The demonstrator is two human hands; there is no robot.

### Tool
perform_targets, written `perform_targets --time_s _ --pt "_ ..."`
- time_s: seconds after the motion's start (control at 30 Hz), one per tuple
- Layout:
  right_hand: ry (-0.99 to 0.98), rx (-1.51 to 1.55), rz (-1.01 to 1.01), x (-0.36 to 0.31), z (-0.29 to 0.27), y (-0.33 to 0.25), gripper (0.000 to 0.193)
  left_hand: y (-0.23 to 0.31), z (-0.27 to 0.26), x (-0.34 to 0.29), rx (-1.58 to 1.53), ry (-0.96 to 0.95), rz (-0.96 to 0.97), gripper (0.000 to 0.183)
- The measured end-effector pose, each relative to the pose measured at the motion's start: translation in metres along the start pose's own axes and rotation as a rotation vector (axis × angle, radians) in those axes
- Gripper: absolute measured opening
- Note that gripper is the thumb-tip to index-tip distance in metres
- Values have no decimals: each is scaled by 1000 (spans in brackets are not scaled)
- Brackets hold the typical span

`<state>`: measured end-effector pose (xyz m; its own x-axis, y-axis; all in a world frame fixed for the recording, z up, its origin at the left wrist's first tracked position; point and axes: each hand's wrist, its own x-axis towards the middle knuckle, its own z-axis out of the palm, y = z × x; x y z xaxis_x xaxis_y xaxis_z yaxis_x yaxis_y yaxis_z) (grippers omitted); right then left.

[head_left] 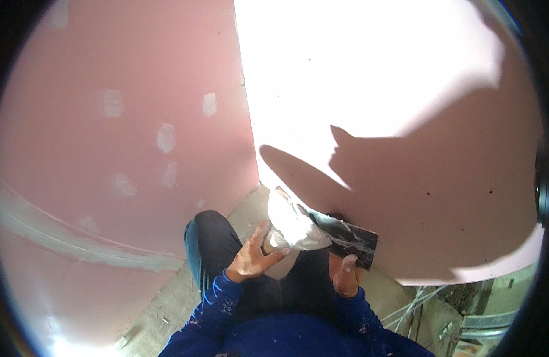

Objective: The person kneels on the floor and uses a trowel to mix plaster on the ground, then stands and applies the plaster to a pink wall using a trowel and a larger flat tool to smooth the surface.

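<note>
My left hand point(255, 256) is closed around the pale, rounded end of a white-coated thing point(295, 223), with fingers and thumb on either side of it. Sunlight washes out much of that thing, so its exact kind does not show; it looks caked in filler. To its right, my right hand point(346, 276) grips a black flat blade point(354, 243) streaked with white, the thumb lying on its near edge. The blade's far left end meets or overlaps the white-coated thing. The fingers of my right hand are mostly hidden beneath the blade.
Pink wallboard point(137, 71) on the left meets a brightly lit board point(298, 71) at a corner. Dried filler patches point(166, 138) and a long filled seam point(66, 238) mark the left board. My knee point(210, 238) is near it. Metal profiles point(488, 323) and thin strips point(412, 306) lie at lower right.
</note>
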<state>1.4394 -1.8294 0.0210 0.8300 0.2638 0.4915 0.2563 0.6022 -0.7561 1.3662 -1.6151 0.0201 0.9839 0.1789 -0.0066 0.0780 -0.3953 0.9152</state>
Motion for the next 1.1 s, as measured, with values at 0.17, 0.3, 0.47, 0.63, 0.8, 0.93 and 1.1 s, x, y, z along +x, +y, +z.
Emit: perform_targets --time_s 0.17,0.3,0.47,0.63,0.8,0.93,1.1 --pt "-311 -535 147 11 -24 -20 39 4 -3 -3 15 35 99 74" --pt "-373 -817 323 18 -54 -19 36 -2 2 -4 94 123 142 71" --pt "161 20 447 23 -71 -29 32 -4 0 -9 417 225 162 75" --pt "178 -125 471 29 -50 8 32 1 -7 -14 435 162 85 76" --pt "180 -103 486 31 -41 34 35 11 -8 -17 471 72 58 70" --pt "195 21 448 32 -38 36 32 23 10 -21 607 -83 186 67" --pt "236 185 523 38 -43 40 34 30 13 -29 731 -104 195 67"
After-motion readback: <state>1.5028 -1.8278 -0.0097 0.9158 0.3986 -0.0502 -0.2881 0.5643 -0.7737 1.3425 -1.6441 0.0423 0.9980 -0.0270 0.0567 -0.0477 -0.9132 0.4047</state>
